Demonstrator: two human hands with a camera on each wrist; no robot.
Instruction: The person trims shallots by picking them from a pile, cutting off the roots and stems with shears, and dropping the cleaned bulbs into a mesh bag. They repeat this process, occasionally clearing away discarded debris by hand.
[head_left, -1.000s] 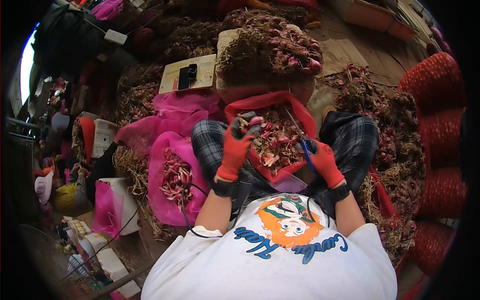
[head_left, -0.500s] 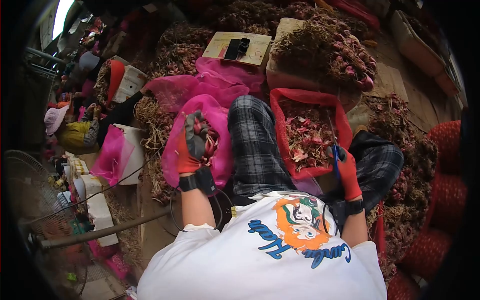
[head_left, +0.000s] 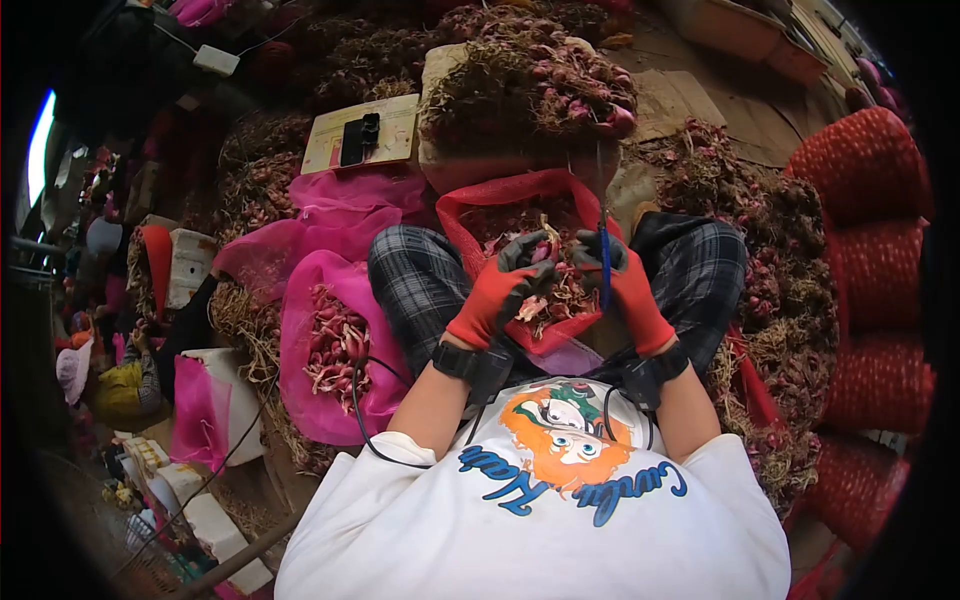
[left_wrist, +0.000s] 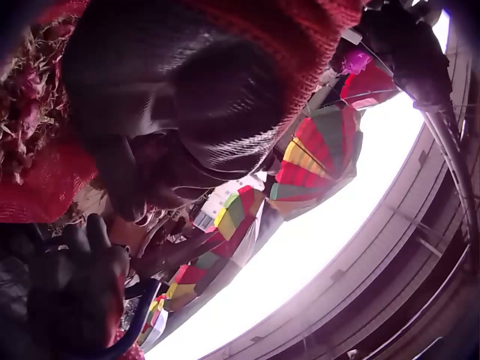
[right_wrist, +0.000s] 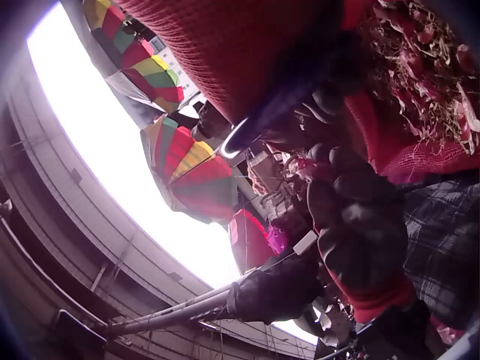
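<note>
My left hand (head_left: 500, 290), in a red glove with grey coated fingers, pinches a shallot (head_left: 541, 250) above a red mesh container (head_left: 455, 215). Dry skins and trimmings (head_left: 535, 312) fill the container between my knees. Close on the right, my right hand (head_left: 635, 295), gloved alike, grips blue-handled scissors (head_left: 606, 262) with the blades pointing away from me. In the left wrist view, coated fingers (left_wrist: 202, 105) hide most of what they hold. The right wrist view shows the blue scissor handle (right_wrist: 251, 135) beside my left hand (right_wrist: 364, 225).
A pink mesh bag (head_left: 300, 410) holding shallots (head_left: 335, 345) lies left of my knee. Ahead stands a box (head_left: 470, 175) heaped with untrimmed shallots (head_left: 560, 85); a phone (head_left: 353, 142) lies on a board to its left. Full red sacks (head_left: 870, 170) line the right. Another person (head_left: 130, 390) sits far left.
My left hand went from the red container to the pink bag, then came back and now holds a shallot near the scissors. The head view swung left and returned.
</note>
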